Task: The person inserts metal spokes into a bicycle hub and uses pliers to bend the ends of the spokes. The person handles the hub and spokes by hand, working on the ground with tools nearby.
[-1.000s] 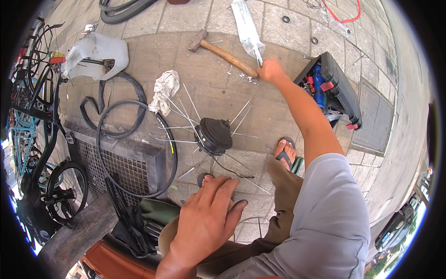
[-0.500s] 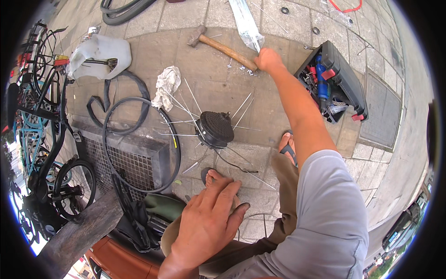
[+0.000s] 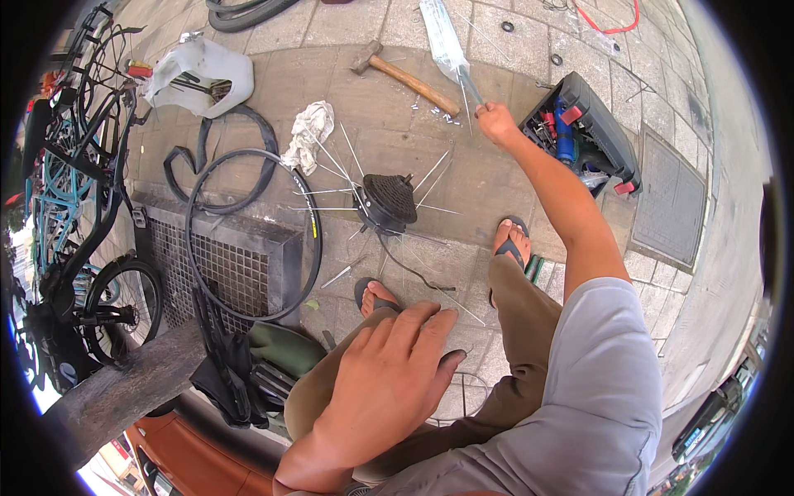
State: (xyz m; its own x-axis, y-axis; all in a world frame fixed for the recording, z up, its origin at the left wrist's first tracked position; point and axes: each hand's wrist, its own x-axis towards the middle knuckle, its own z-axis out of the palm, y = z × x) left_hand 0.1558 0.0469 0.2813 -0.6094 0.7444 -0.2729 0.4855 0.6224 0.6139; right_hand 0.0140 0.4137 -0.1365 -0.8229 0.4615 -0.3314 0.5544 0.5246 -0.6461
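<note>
Spokes [image 3: 471,88], bagged — right hand [image 3: 496,122] gripping near end, left hand [image 3: 395,357] over knee [image 3: 306,403].

Definitely outdoors, looks like a street pavement doubling as an open-air bike repair spot. You've got paving slabs [image 3: 538,45], a metal grate [image 3: 219,264] and a utility cover [image 3: 672,198] underfoot, bikes [image 3: 70,198] standing along the left, a dark car [image 3: 713,420] off right. The repair side: open toolbox [image 3: 608,124], hammer [image 3: 413,84], bare wheel rim [image 3: 190,221] and spoked hub [image 3: 389,200] on the ground.
</note>
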